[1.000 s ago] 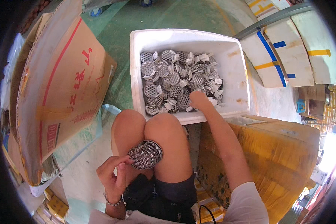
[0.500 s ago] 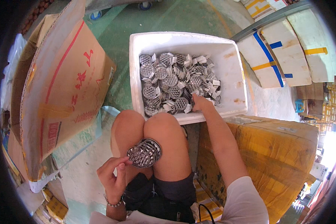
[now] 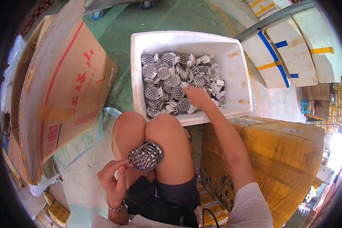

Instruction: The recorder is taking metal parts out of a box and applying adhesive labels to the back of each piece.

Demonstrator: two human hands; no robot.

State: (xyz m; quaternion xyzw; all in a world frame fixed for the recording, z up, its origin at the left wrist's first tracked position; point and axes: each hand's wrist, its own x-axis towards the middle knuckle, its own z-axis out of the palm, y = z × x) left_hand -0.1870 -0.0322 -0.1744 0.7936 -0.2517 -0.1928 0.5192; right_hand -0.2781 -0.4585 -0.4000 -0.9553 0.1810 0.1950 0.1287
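Note:
On my thighs rests a stack of round, perforated metal discs [image 3: 145,155], fanned slightly and leaning to the left. The fingertips of my left hand [image 3: 113,179] pinch the stack's left edge. My right hand [image 3: 197,96] reaches into a white foam box [image 3: 237,81] beyond my knees. Its fingers are drawn together at a small white tag among the discs; what they grip is hidden. Inside the box lies a large heap of similar metal discs [image 3: 173,80], many with small white paper tags attached.
A tall open cardboard carton [image 3: 79,83] stands on the left. Close on my right is a large tape-wrapped carton [image 3: 266,155]. White foam boxes [image 3: 288,53] with blue and yellow tape stand at the far right. Trolley wheels [image 3: 97,15] show at the back.
My right hand has moved left and away from me over the heap, from the box's near side toward its middle. My left hand and the stack have barely shifted.

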